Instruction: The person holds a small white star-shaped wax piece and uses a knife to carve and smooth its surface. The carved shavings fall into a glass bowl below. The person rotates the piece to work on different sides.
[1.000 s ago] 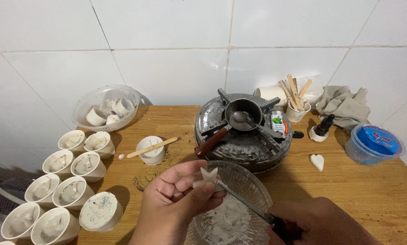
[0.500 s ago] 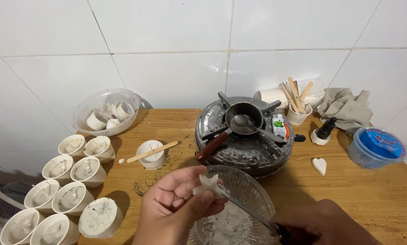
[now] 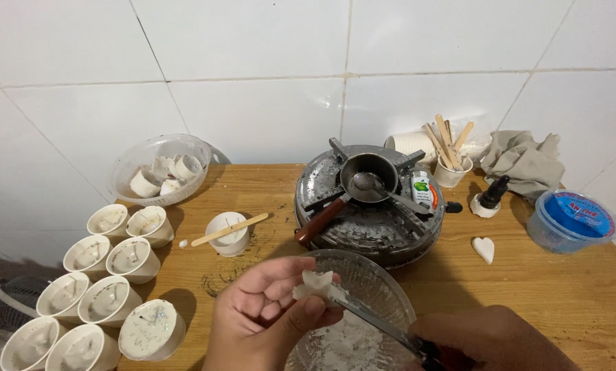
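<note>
While a clear glass bowl [image 3: 383,288] sits at the lower centre of the frame, the left hand [image 3: 270,312] pinches a small white wax piece [image 3: 316,284] between thumb and fingers just above its rim. The right hand [image 3: 490,340], at the lower right, is clenched around a knife [image 3: 377,321] whose blade tip touches the piece. White cups [image 3: 108,288] cluster at lower left; a small pan [image 3: 368,178] rests on a round metal stove [image 3: 370,206] at centre.
</note>
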